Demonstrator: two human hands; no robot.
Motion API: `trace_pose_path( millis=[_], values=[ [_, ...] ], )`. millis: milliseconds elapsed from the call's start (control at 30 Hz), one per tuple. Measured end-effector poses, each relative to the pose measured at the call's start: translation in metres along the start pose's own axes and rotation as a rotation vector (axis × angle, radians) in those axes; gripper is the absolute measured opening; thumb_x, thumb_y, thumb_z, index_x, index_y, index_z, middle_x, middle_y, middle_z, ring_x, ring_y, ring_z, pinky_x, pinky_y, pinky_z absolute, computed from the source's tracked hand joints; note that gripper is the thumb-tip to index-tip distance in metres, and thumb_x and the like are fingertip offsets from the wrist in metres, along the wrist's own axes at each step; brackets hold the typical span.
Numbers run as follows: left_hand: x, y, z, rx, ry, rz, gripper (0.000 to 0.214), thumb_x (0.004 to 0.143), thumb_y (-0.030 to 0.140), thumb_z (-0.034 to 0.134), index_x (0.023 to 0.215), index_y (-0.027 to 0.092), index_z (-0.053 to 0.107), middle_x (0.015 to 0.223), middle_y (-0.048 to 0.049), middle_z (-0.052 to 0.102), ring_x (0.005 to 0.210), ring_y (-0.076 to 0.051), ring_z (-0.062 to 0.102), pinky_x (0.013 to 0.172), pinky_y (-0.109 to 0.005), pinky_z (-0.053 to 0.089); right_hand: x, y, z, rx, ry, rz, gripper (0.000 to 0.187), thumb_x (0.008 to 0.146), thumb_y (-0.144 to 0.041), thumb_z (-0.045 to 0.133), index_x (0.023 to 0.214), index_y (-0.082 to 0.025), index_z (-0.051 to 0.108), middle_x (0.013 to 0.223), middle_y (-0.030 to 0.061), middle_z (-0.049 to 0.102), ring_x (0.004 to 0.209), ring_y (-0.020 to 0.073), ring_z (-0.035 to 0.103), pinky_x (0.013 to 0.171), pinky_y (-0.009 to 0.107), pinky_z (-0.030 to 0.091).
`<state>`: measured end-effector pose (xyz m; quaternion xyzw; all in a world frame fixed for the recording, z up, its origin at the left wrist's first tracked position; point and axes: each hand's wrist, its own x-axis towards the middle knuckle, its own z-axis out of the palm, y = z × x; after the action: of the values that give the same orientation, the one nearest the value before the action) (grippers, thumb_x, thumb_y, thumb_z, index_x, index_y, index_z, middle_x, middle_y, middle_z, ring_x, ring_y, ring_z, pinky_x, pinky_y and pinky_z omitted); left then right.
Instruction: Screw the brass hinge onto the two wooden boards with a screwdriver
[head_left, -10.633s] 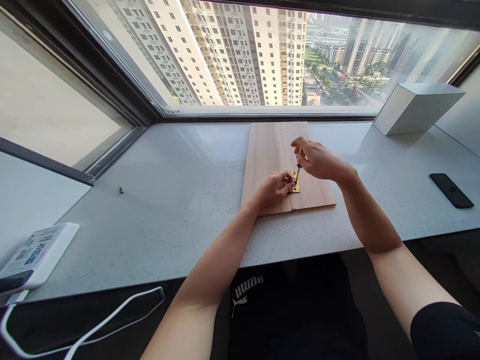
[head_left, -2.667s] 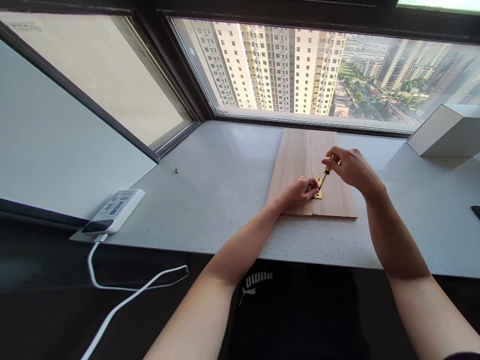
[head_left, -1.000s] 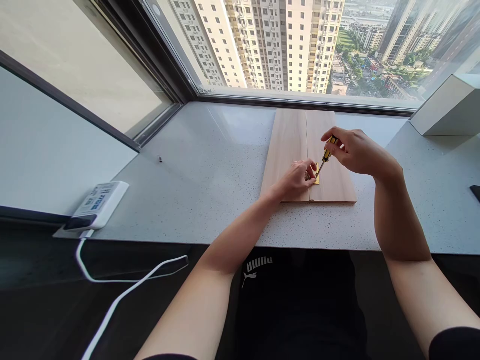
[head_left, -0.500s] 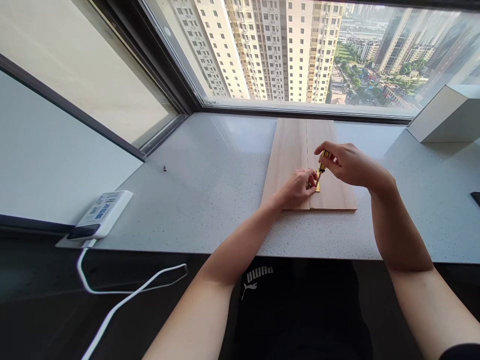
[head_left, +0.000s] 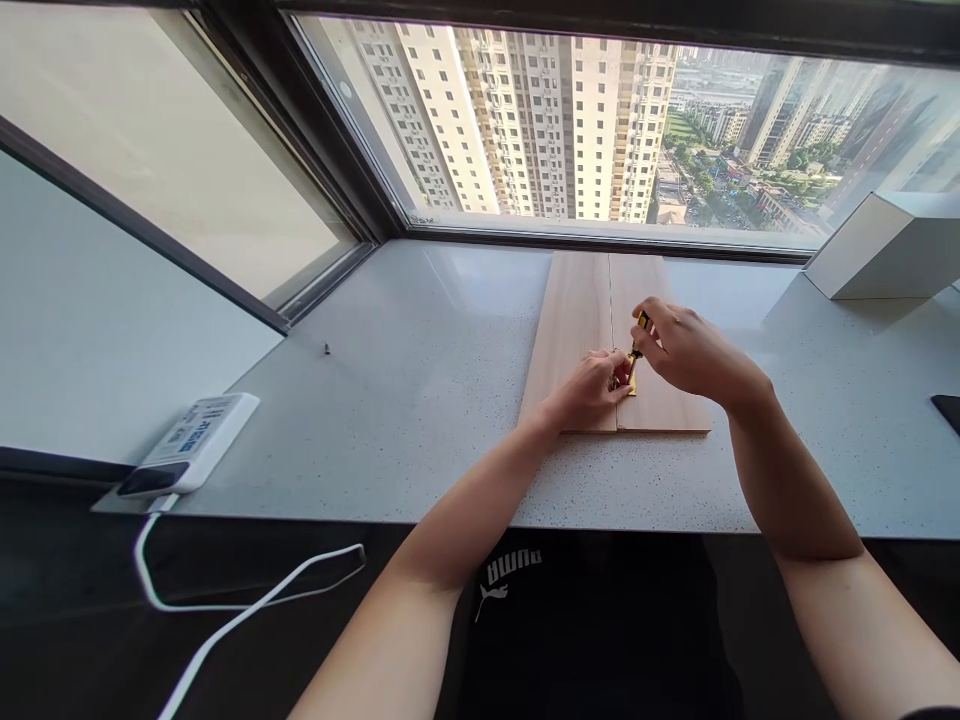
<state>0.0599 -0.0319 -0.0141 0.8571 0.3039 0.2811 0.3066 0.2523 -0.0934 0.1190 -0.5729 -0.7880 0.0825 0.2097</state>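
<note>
Two pale wooden boards lie side by side with a seam between them: the left board and the right board. A brass hinge sits across the seam, mostly covered by my hands. My right hand is shut on a yellow-and-black screwdriver, whose tip is hidden near the hinge. My left hand rests on the left board, its fingertips pinched around small metal pieces at the hinge. They are too small to identify.
The boards lie on a speckled grey stone counter below a large window. A tiny screw lies on the stone. A power strip with a white cable is at left. A white box and a dark phone are at right.
My right hand has moved down and closer to my left, now covering the screwdriver's shaft and tip. The whole scene sits slightly lower in the view.
</note>
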Motion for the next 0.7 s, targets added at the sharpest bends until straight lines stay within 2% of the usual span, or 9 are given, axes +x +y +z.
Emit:
trace_pose_path(
  millis=[67, 133, 200, 300, 367, 467, 533, 600, 700],
  values=[
    [0.001, -0.002, 0.001, 0.003, 0.007, 0.003, 0.020, 0.101, 0.023, 0.078, 0.095, 0.026, 0.058, 0.097, -0.0042, 0.076, 0.102, -0.028, 0.068, 0.106, -0.050, 0.053, 0.001, 0.004, 0.002, 0.049, 0.018, -0.098, 0.030, 0.118, -0.029, 0.046, 0.131, -0.020, 0.072, 0.130, 0.0184, 0.082, 0.104, 0.0318, 0.076, 0.092, 0.047, 0.055],
    [0.002, -0.003, 0.002, -0.001, 0.007, -0.007, 0.021, 0.099, 0.021, 0.079, 0.094, 0.026, 0.059, 0.096, -0.0036, 0.077, 0.101, -0.028, 0.069, 0.109, -0.051, 0.053, 0.002, 0.007, 0.004, 0.093, 0.004, -0.162, 0.039, 0.117, -0.027, 0.047, 0.147, -0.019, 0.070, 0.124, 0.0157, 0.084, 0.103, 0.0312, 0.076, 0.094, 0.047, 0.057],
    [0.003, -0.004, 0.003, -0.006, 0.007, -0.014, 0.022, 0.099, 0.021, 0.080, 0.093, 0.026, 0.059, 0.096, -0.0033, 0.078, 0.101, -0.028, 0.070, 0.111, -0.052, 0.053, 0.004, 0.010, 0.005, 0.104, -0.011, -0.180, 0.047, 0.115, -0.025, 0.049, 0.158, -0.019, 0.068, 0.114, 0.0128, 0.085, 0.093, 0.0291, 0.075, 0.088, 0.045, 0.057],
    [0.004, -0.005, 0.005, 0.005, 0.016, -0.003, 0.020, 0.099, 0.022, 0.080, 0.093, 0.026, 0.061, 0.096, -0.0041, 0.078, 0.104, -0.029, 0.070, 0.110, -0.051, 0.054, 0.006, 0.011, 0.007, 0.082, 0.013, -0.173, 0.046, 0.116, -0.029, 0.051, 0.154, -0.017, 0.074, 0.123, 0.0168, 0.084, 0.087, 0.0278, 0.074, 0.085, 0.045, 0.057],
    [0.004, -0.005, 0.006, 0.018, 0.024, 0.000, 0.019, 0.099, 0.022, 0.079, 0.094, 0.026, 0.062, 0.096, -0.0044, 0.079, 0.105, -0.029, 0.070, 0.110, -0.052, 0.054, 0.006, 0.011, 0.007, 0.088, 0.018, -0.179, 0.047, 0.116, -0.030, 0.053, 0.155, -0.015, 0.075, 0.128, 0.0188, 0.083, 0.093, 0.0301, 0.076, 0.091, 0.049, 0.060],
    [0.004, -0.006, 0.006, 0.031, 0.020, -0.007, 0.019, 0.097, 0.021, 0.080, 0.094, 0.025, 0.062, 0.098, -0.0043, 0.080, 0.103, -0.029, 0.071, 0.111, -0.052, 0.054, 0.005, 0.012, 0.005, 0.122, -0.012, -0.218, 0.056, 0.113, -0.025, 0.051, 0.166, -0.016, 0.068, 0.133, 0.0195, 0.083, 0.109, 0.0336, 0.079, 0.103, 0.053, 0.062],
    [0.005, -0.006, 0.007, 0.040, 0.018, -0.007, 0.019, 0.097, 0.021, 0.081, 0.094, 0.025, 0.063, 0.098, -0.0041, 0.080, 0.102, -0.029, 0.072, 0.111, -0.052, 0.054, 0.003, 0.013, 0.003, 0.133, -0.042, -0.240, 0.062, 0.112, -0.021, 0.049, 0.172, -0.014, 0.063, 0.138, 0.0206, 0.082, 0.114, 0.0341, 0.079, 0.104, 0.053, 0.063],
    [0.006, -0.007, 0.007, 0.043, 0.021, -0.004, 0.020, 0.097, 0.021, 0.082, 0.094, 0.025, 0.063, 0.097, -0.0038, 0.080, 0.102, -0.029, 0.072, 0.111, -0.052, 0.054, 0.003, 0.014, 0.001, 0.131, -0.059, -0.237, 0.062, 0.112, -0.022, 0.050, 0.173, -0.013, 0.062, 0.135, 0.0202, 0.084, 0.112, 0.0340, 0.080, 0.100, 0.051, 0.063],
    [0.007, -0.008, 0.006, 0.034, 0.026, -0.006, 0.020, 0.096, 0.020, 0.083, 0.094, 0.025, 0.064, 0.096, -0.0042, 0.078, 0.103, -0.029, 0.072, 0.109, -0.051, 0.055, 0.003, 0.014, 0.000, 0.105, -0.032, -0.198, 0.053, 0.113, -0.026, 0.057, 0.162, -0.015, 0.072, 0.123, 0.0177, 0.087, 0.101, 0.0331, 0.081, 0.094, 0.050, 0.062]
  ],
)
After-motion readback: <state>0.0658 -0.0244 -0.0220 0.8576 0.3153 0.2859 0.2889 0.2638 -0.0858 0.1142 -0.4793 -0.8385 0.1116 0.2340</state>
